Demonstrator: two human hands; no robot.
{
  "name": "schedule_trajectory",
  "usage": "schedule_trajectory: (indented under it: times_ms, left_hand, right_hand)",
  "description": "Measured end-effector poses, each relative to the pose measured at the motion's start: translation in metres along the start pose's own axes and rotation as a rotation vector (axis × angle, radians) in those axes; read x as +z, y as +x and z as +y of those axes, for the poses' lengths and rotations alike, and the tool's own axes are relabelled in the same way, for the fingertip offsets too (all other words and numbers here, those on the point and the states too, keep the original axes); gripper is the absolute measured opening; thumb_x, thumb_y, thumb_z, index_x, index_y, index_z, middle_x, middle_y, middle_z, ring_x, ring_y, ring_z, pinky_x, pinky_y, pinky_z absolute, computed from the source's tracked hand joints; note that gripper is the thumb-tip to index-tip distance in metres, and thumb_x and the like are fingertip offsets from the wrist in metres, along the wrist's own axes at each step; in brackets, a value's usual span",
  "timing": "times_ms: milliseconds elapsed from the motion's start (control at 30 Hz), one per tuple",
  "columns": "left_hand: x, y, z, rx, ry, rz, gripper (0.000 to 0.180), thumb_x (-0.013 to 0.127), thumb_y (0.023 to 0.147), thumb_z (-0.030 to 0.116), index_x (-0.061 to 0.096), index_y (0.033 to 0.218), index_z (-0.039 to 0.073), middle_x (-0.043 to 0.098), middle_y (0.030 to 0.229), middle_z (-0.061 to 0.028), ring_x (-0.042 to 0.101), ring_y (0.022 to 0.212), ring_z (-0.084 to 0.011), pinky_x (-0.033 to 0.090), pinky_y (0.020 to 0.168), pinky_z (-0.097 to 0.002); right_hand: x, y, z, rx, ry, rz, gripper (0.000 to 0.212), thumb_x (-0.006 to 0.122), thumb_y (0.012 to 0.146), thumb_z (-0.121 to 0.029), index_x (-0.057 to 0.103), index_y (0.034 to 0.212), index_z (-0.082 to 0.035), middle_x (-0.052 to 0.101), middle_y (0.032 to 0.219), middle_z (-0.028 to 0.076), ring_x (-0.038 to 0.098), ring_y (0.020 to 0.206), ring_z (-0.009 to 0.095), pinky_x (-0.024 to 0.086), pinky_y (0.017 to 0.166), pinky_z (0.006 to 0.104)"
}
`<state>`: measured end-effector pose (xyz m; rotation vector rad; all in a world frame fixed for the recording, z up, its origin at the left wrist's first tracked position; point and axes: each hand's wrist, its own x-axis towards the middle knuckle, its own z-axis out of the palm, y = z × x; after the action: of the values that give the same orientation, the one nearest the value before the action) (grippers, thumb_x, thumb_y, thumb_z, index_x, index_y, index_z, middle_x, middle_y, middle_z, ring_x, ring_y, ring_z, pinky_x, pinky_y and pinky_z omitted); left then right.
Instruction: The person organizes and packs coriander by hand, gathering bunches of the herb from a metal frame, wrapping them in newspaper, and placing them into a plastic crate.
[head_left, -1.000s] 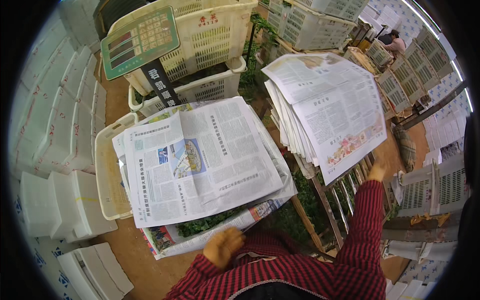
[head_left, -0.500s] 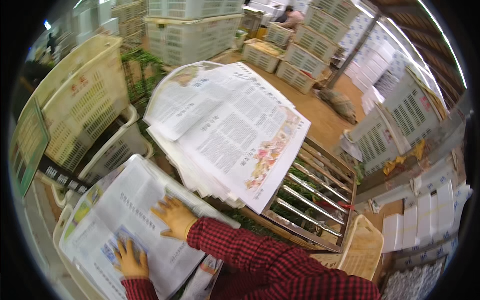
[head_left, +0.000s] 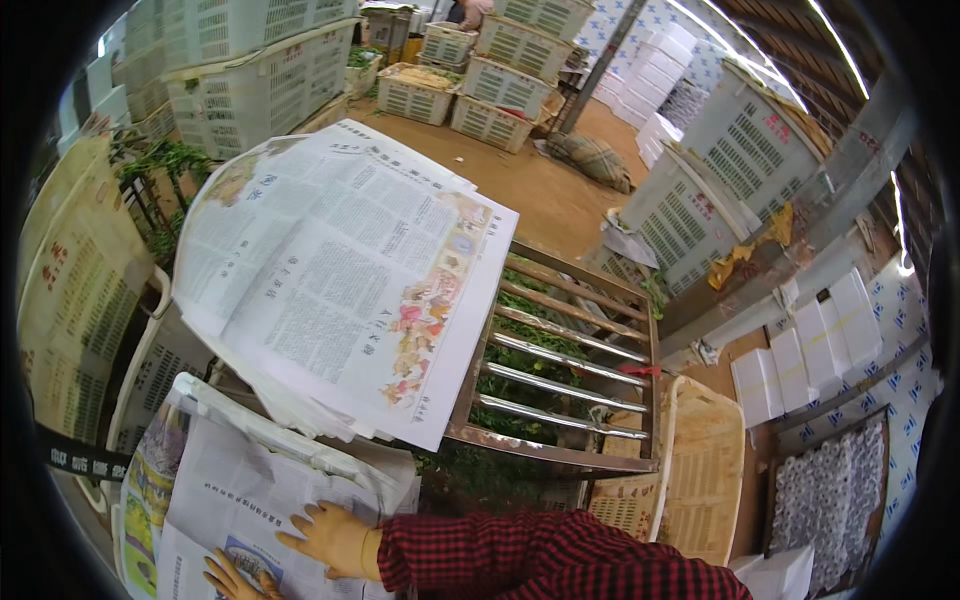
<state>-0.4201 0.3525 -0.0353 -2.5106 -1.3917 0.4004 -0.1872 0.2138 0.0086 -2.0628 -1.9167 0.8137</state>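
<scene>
Both my hands wear yellowish gloves. My right hand (head_left: 335, 540) lies flat with its fingers spread on a newspaper sheet (head_left: 225, 470) at the lower left. Close beside it my left hand (head_left: 238, 580) also rests on that sheet, its fingers stretched out and the rest cut off by the lower edge. The sheet covers what looks like a pale plastic crate, whose contents are hidden. Just beyond, a thick stack of newspapers (head_left: 330, 270) lies on a metal rack, with neither hand touching it.
The barred metal rack (head_left: 560, 325) has green leafy stalks under its bars. Right of it stands a tan crate (head_left: 703, 470). White slatted crates (head_left: 660, 215) are stacked at the right, others (head_left: 265, 90) at the back left. A person (head_left: 475, 12) is at the far back.
My view has turned to the right, so the newspapers and rack appear farther left. Both hands stay on the newspaper sheet, the left one now partly out of the picture.
</scene>
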Motion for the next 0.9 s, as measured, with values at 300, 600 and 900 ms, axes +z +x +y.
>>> schedule_trajectory:
  times_ms: [300,600,900]
  left_hand:
    - [0.035,0.005,0.025,-0.075,-0.097,-0.131,0.075,0.046,0.1,0.061,0.034,0.161,0.019,0.033,0.165,-0.0144,0.036,0.146,-0.0415,0.025,0.117,-0.0665]
    - [-0.077,-0.038,0.113,0.383,-0.64,0.361,0.064,0.061,0.099,0.044,0.052,0.149,0.006,0.061,0.143,-0.0182,0.058,0.131,-0.0376,0.04,0.11,-0.0547]
    - [-0.167,-0.247,0.382,1.393,-1.21,-0.039,0.016,0.062,0.093,0.002,0.073,0.105,0.0,0.075,0.086,-0.0135,0.07,0.077,-0.0263,0.054,0.072,-0.0366]
  right_hand:
    - [0.048,-0.005,0.022,-0.03,0.208,0.065,0.054,0.063,0.09,-0.016,0.05,0.141,-0.003,0.056,0.138,0.02,0.054,0.128,0.037,0.045,0.106,0.0483]
    - [0.055,-0.316,0.088,0.228,0.549,0.854,0.048,0.059,0.096,-0.006,0.053,0.144,-0.004,0.072,0.103,0.019,0.069,0.09,0.035,0.055,0.082,0.0412]
    - [0.179,-0.584,0.065,1.111,1.305,2.071,0.031,0.051,0.109,-0.017,0.064,0.127,0.004,0.074,0.09,0.014,0.07,0.077,0.017,0.058,0.075,0.029]
